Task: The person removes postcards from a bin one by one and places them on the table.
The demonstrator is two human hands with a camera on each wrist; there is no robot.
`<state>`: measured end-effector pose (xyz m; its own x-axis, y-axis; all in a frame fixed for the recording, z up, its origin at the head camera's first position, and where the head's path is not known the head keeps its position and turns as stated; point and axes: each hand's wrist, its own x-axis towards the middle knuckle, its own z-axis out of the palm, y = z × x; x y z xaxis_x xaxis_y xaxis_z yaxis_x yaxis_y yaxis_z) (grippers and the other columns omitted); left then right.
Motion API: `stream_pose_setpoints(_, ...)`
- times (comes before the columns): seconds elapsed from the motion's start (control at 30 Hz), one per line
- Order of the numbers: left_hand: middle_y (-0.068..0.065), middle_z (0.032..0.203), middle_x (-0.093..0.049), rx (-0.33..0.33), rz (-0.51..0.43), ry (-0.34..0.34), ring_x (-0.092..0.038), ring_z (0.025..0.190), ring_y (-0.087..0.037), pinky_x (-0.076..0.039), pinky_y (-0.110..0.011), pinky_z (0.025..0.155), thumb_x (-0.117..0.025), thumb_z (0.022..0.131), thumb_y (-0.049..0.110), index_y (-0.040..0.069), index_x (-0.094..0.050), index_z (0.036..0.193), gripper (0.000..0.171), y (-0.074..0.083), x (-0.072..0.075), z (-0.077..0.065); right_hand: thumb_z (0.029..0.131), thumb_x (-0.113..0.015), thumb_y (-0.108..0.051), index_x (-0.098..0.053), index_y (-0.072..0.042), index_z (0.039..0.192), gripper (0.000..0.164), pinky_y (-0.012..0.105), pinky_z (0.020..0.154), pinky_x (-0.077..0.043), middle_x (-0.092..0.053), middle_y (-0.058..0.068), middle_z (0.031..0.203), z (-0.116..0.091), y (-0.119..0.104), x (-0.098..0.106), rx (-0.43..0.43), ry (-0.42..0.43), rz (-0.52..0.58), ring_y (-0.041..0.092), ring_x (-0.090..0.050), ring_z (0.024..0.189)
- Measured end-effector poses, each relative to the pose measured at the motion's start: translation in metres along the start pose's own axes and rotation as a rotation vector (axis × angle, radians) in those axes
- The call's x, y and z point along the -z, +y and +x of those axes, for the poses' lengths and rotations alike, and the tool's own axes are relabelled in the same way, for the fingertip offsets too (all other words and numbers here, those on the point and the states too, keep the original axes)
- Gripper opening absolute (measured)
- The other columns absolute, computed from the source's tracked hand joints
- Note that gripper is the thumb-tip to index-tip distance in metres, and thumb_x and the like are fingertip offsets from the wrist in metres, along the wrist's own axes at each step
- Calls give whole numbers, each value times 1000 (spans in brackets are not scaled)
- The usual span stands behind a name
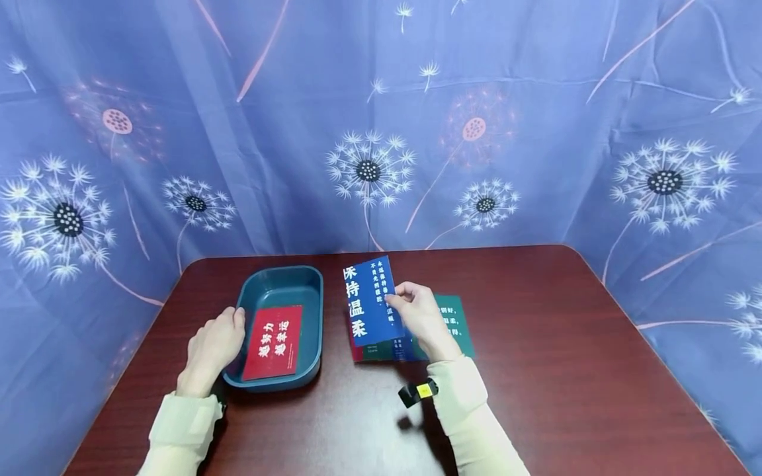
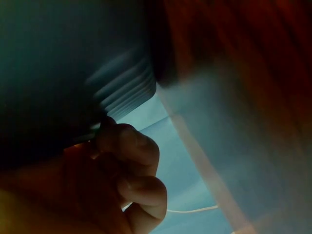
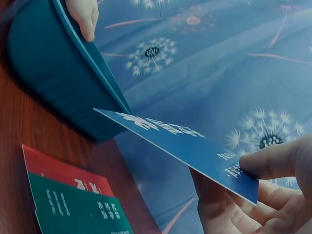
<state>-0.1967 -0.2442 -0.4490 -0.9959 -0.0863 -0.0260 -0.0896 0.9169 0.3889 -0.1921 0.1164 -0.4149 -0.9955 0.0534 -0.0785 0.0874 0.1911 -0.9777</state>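
Between thumb and fingers, my right hand (image 1: 424, 318) pinches a blue card (image 1: 370, 301) with white writing by its right edge. The right wrist view shows the blue card (image 3: 185, 151) raised and tilted, with the thumb on top. Below it on the table lie overlapping cards, among them a green card (image 1: 457, 324) and a red one (image 3: 63, 168). My left hand (image 1: 215, 344) grips the left rim of a teal plastic basin (image 1: 322, 311). Inside the basin sits a red card (image 1: 272, 342) with white writing. In the dark left wrist view, curled fingers (image 2: 139, 151) show at the basin's edge.
The dark red-brown wooden table (image 1: 571, 370) extends to the right of the cards. A blue curtain (image 1: 381, 119) with dandelion prints hangs behind the table and along its sides. A black band with a yellow patch (image 1: 424, 391) is on the right wrist.
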Motion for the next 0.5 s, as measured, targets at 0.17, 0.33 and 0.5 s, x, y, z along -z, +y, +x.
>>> stream_pose_setpoints(0.17,-24,87,-59,10,-5,-6,-59,77,-41,-47,-57,66,-29,106,38,-1,-53,109,46,1,1,-1,94,-65,-11,-65,-3,97,9,28,55,-50,-65,10,77,3,3,10,-21,-2,1,18,-60,63)
stream_pose_setpoints(0.33,-22,85,-59,8,-9,-14,-59,77,-40,-47,-57,66,-29,105,39,-1,-52,109,47,3,1,1,94,-63,-5,-65,-2,107,14,32,58,-55,-66,12,86,4,7,24,-57,25,5,20,-64,68)
stream_pose_setpoints(0.5,-22,85,-59,11,-3,-16,-59,77,-40,-47,-57,66,-29,106,38,-1,-53,109,46,3,1,0,93,-60,-3,-62,-1,108,15,31,59,-53,-65,13,88,3,10,38,-63,44,-8,20,-62,70)
